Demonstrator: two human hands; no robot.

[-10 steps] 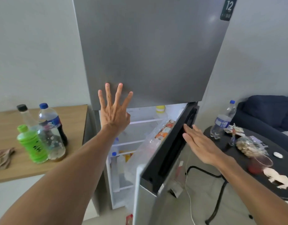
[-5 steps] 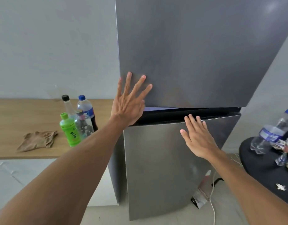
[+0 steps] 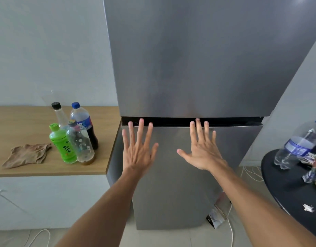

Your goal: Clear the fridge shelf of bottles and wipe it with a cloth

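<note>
Basically, where things stand: both fridge doors look shut, and only the dark gap between the upper and lower door shows, so nothing of the shelf inside can be seen.
Left hand (image 3: 138, 154): flat against the top of the lower fridge door (image 3: 189, 175), fingers spread wide, holding nothing, fingertips right up at the dark gap.
Right hand (image 3: 203, 154): same deal, palm toward the door, fingers fanned out, empty, thumb sticking out toward the left hand.
Bottles: four of them huddled on the wooden counter (image 3: 103, 139) left of the fridge. The green bottle (image 3: 62, 145) and the clear bottle (image 3: 80, 145) stand in front, touching; the cola bottle (image 3: 84, 122) and a black-capped bottle (image 3: 58, 113) stand just behind.
Cloth (image 3: 27, 155): crumpled on the same counter, a bit left of the bottles, not touching them.
Step in hand, my guess: pressing the lower door home so the seal seats.
How to do it well: push evenly with both palms near the top edge, where they already are, and keep fingertips out of that gap so nothing gets pinched.
What I'd watch: whether the shelf was wiped I can't tell from here. The bottles are still out, so they may need to go back.
Also around: a round black table (image 3: 287, 189) on the right carries another water bottle (image 3: 299, 145), well apart from the fridge, probably not part of this.
</note>
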